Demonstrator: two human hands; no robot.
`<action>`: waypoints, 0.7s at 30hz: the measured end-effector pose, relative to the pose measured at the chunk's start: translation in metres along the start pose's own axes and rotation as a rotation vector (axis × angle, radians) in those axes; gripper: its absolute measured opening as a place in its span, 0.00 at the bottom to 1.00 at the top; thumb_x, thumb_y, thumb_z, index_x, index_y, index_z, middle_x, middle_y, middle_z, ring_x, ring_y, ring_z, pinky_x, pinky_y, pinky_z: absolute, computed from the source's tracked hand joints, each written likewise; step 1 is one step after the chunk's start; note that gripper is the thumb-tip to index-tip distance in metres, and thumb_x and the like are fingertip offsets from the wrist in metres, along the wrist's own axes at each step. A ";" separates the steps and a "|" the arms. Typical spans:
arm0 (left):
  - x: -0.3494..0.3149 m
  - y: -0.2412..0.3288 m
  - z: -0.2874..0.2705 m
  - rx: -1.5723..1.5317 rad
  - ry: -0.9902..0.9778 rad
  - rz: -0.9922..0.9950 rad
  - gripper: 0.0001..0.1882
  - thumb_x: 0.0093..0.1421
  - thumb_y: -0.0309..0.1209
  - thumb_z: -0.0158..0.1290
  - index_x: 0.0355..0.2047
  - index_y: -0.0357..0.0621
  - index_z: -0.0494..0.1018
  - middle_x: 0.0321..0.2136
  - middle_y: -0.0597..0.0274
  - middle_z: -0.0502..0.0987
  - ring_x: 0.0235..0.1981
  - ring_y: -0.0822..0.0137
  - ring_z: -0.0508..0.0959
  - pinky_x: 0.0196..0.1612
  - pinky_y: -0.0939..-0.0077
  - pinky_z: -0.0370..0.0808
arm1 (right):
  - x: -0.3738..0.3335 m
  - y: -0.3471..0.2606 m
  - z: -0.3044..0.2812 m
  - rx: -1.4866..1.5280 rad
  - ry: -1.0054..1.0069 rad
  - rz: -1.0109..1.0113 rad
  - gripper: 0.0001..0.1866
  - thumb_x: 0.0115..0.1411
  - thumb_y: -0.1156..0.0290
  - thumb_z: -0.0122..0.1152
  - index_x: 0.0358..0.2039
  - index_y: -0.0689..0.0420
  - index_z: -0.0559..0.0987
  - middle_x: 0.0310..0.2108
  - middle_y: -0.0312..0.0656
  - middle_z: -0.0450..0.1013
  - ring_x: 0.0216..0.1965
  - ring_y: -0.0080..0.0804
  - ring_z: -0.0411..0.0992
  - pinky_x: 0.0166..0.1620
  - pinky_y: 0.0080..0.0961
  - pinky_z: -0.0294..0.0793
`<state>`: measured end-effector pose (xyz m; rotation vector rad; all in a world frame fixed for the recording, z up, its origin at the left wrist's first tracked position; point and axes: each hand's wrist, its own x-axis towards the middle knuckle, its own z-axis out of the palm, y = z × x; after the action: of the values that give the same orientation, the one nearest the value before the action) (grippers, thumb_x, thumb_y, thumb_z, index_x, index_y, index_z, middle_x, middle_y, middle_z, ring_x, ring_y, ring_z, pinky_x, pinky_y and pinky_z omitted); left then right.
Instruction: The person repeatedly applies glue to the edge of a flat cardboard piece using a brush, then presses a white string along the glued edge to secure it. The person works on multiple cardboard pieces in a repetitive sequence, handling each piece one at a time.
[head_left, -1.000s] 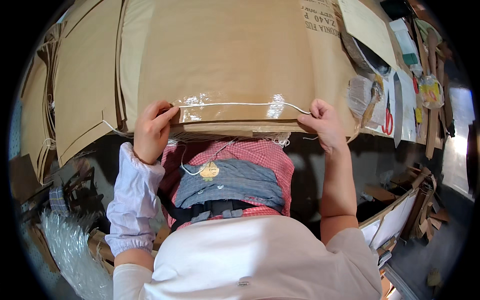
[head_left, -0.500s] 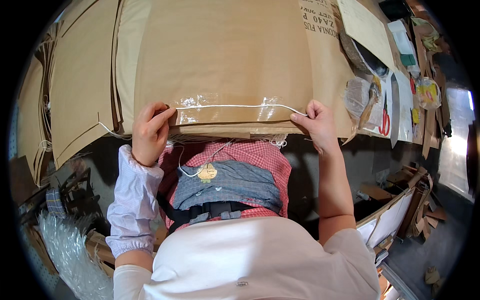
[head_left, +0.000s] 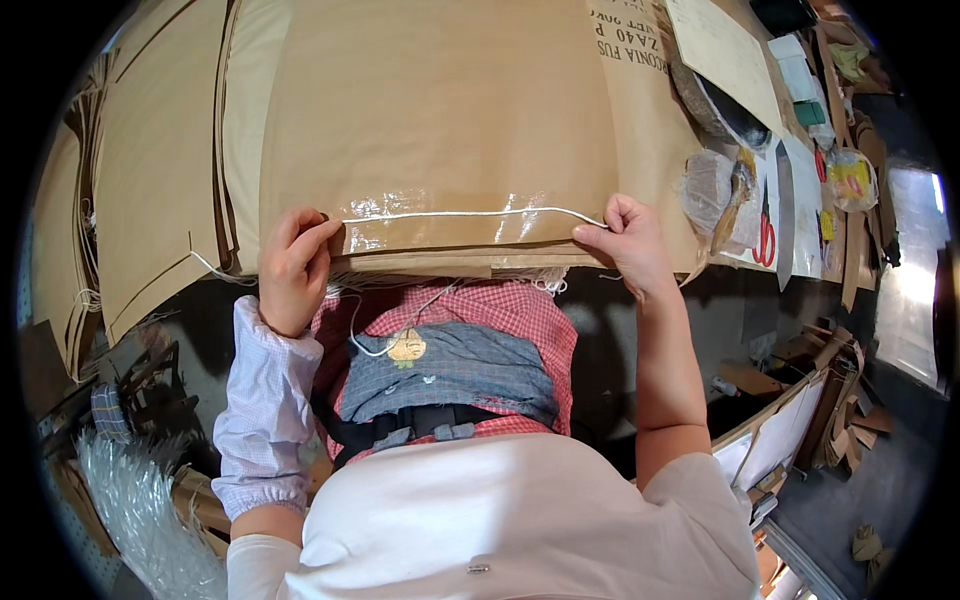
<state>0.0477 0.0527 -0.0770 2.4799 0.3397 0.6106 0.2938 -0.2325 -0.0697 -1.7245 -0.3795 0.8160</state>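
Note:
A white cord [head_left: 470, 212] runs from hand to hand across the near edge of a large brown paper bag [head_left: 440, 110], bowing slightly upward. My left hand [head_left: 297, 265] pinches its left end between thumb and fingers. The right end is pinched by my right hand [head_left: 632, 245], its thumb pointing left over the paper. Beneath the cord, shiny clear tape [head_left: 480, 232] covers a strip of the bag. Several paper layers show at the front edge, with loose white strings [head_left: 548, 280] hanging below it.
Stacked brown paper sheets [head_left: 160, 150] lie to the left. On the right are red-handled scissors [head_left: 766, 235], a long blade [head_left: 786, 215], a clear tape roll [head_left: 708, 190] and a pale board [head_left: 728, 60]. A bundle of clear plastic strands [head_left: 145, 510] stands at lower left.
The view has shifted slightly, so the bag and table things sit a little further left. Both hands still grip the cord in much the same position.

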 end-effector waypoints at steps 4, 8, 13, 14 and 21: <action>0.000 0.000 0.001 0.011 0.003 -0.007 0.15 0.45 0.12 0.49 0.34 0.36 0.74 0.32 0.54 0.72 0.32 0.55 0.75 0.33 0.69 0.72 | 0.000 0.003 0.002 0.066 0.035 0.015 0.24 0.48 0.82 0.66 0.15 0.50 0.57 0.16 0.24 0.55 0.18 0.11 0.55 0.19 0.11 0.54; -0.002 0.000 0.001 0.015 0.023 0.000 0.15 0.45 0.12 0.49 0.34 0.35 0.74 0.32 0.54 0.72 0.32 0.55 0.74 0.34 0.69 0.72 | 0.002 -0.007 -0.008 0.227 -0.104 0.056 0.23 0.49 0.83 0.64 0.15 0.50 0.57 0.15 0.24 0.55 0.17 0.11 0.55 0.18 0.11 0.52; -0.001 0.000 0.003 0.015 0.017 -0.002 0.15 0.45 0.12 0.48 0.34 0.35 0.74 0.32 0.54 0.72 0.32 0.55 0.74 0.34 0.69 0.71 | 0.002 -0.004 -0.008 0.167 -0.112 0.074 0.23 0.47 0.83 0.64 0.15 0.49 0.57 0.15 0.23 0.54 0.17 0.11 0.54 0.19 0.12 0.49; -0.001 0.000 0.004 0.015 0.012 -0.007 0.15 0.45 0.12 0.49 0.34 0.35 0.74 0.32 0.54 0.72 0.32 0.55 0.74 0.34 0.69 0.71 | 0.003 -0.002 -0.008 0.115 -0.092 0.039 0.24 0.47 0.83 0.65 0.15 0.49 0.56 0.15 0.23 0.54 0.18 0.11 0.53 0.19 0.13 0.49; -0.002 0.001 0.004 0.017 0.011 -0.034 0.14 0.46 0.12 0.49 0.35 0.36 0.73 0.33 0.53 0.72 0.33 0.55 0.74 0.34 0.69 0.71 | 0.004 0.002 -0.002 0.056 -0.037 -0.025 0.26 0.45 0.81 0.68 0.14 0.48 0.55 0.15 0.23 0.53 0.19 0.11 0.52 0.20 0.13 0.50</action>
<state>0.0478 0.0492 -0.0801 2.4821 0.3922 0.6098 0.2982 -0.2322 -0.0730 -1.6512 -0.3986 0.8336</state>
